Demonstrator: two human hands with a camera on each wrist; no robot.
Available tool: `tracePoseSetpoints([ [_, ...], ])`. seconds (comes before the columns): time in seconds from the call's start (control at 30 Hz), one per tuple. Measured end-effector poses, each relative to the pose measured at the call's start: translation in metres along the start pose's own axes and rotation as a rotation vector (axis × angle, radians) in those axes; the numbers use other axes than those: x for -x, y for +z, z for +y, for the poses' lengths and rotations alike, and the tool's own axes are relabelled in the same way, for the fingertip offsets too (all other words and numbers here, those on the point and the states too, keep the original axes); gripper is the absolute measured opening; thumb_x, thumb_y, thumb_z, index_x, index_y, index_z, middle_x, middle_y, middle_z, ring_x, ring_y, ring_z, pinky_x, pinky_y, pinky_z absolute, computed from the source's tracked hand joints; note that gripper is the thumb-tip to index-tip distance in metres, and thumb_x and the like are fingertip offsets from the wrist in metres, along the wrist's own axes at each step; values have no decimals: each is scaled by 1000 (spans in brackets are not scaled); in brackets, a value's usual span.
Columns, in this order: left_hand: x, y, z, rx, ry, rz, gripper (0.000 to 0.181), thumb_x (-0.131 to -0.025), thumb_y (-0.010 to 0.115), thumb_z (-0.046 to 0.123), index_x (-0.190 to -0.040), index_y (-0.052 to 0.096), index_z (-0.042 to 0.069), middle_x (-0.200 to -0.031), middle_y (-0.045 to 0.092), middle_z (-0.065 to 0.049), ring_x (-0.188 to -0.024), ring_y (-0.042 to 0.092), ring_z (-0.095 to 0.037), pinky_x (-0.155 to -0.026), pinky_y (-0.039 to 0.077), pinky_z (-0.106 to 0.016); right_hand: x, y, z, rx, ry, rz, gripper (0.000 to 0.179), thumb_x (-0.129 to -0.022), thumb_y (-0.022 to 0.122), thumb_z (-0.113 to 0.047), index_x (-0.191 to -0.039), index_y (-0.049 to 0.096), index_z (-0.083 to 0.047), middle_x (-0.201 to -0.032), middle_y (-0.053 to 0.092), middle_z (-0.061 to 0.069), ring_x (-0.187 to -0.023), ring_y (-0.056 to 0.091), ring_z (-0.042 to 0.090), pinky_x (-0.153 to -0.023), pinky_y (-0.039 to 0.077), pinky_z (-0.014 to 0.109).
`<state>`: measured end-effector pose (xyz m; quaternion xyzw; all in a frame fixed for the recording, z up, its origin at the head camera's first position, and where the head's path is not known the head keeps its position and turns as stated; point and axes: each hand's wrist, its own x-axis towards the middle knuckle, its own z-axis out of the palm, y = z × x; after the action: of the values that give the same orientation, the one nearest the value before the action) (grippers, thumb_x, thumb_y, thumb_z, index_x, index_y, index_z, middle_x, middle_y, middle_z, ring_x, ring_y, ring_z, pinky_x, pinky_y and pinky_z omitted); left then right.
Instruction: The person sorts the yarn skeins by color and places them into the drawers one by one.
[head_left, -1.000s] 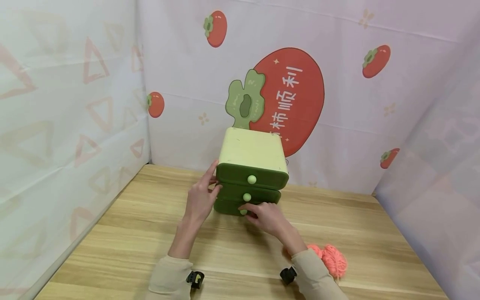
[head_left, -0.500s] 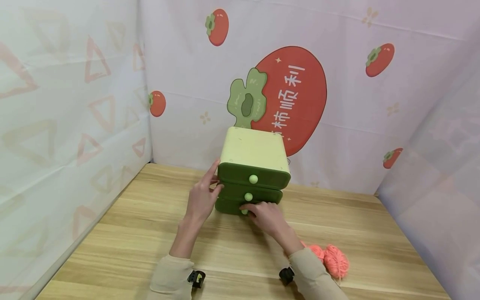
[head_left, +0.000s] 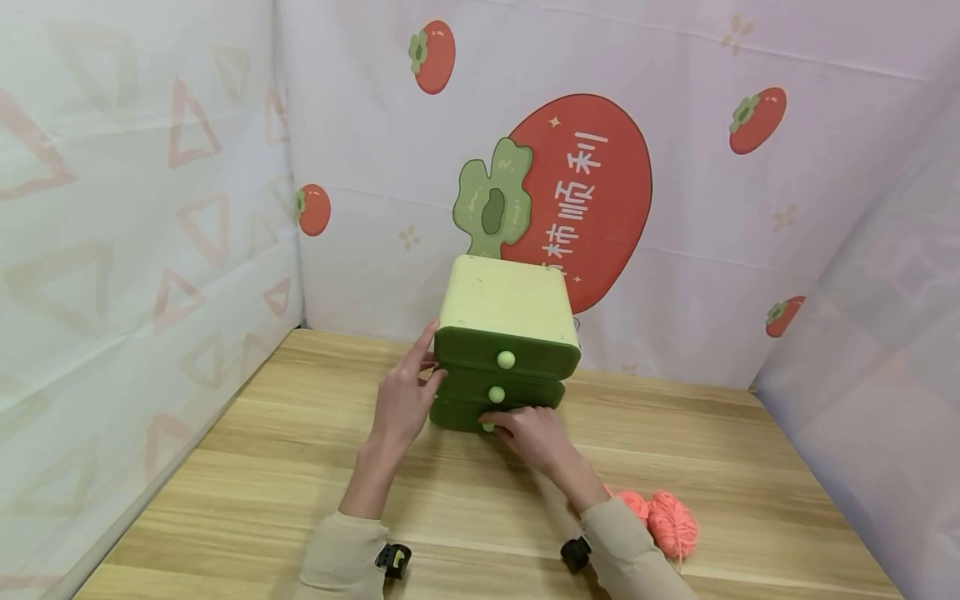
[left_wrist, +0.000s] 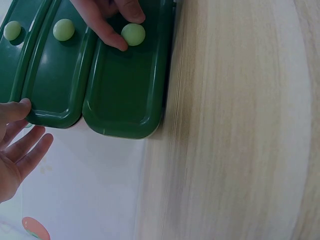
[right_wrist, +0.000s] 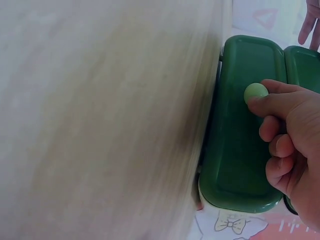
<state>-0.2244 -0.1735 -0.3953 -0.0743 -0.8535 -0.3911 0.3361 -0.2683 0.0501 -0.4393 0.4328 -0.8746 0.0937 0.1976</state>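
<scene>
A small three-drawer cabinet (head_left: 510, 296) with a pale yellow-green top and dark green drawer fronts stands on the table against the back wall. My left hand (head_left: 401, 396) is at its left side, thumb at the edge of the middle drawer front (left_wrist: 55, 90) and the other fingers reaching along the side, fairly straight. Between thumb and index finger, my right hand (head_left: 536, 433) pinches the round light green knob (right_wrist: 256, 91) of the bottom drawer (right_wrist: 240, 160); its other fingers are curled. All three drawer fronts sit close together, one above another.
Balls of coral yarn (head_left: 672, 523) lie on the wooden table (head_left: 465, 517) by the right forearm, which partly hides them. Fabric walls printed with persimmons (head_left: 757, 121) and triangles enclose the table at the back and sides.
Both hands keep their places on the cabinet, the right still at the bottom knob. Only a slight shift of the whole head view shows.
</scene>
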Motion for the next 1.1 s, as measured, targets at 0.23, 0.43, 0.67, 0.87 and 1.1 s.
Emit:
tracePoseSetpoints([
  [0.23,0,3,-1,-8,15,11,81,-87,74,0,-155,37,26,-98,75,-14,-91,74,-28,-69,62,-35,5,-3,-2,8,-93,49,21,-82,80,-12,-99,79,-25,-86,75,-12,-72,66,8,-64,55,28],
  [0.43,-1,4,-3,17,19,10,81,-87,74,1,-154,38,27,-97,75,-14,-92,74,-29,-69,62,-33,11,-10,-8,14,-99,12,21,-83,79,-14,-101,78,-27,-85,75,-12,-72,65,7,-62,54,27],
  [0.67,2,5,-5,31,10,33,77,-87,75,1,-152,42,25,-90,75,-11,-91,75,-29,-69,63,-35,19,-16,-15,17,-125,-16,25,-83,80,-14,-102,78,-29,-82,74,-15,-65,63,3,-51,47,20],
  [0.87,2,4,-8,30,21,38,76,-88,74,3,-152,42,27,-90,76,-9,-89,75,-28,-68,62,-37,27,-18,-22,32,-108,-60,26,-84,78,-15,-105,77,-32,-76,72,-16,-56,53,-2,-43,34,15],
  [1.1,1,3,-9,31,33,35,74,-88,73,3,-152,42,26,-92,76,-11,-90,75,-28,-68,62,-37,32,-27,-33,40,-92,-94,29,-85,76,-15,-107,76,-35,-70,68,-18,-49,42,-4,-40,21,13],
])
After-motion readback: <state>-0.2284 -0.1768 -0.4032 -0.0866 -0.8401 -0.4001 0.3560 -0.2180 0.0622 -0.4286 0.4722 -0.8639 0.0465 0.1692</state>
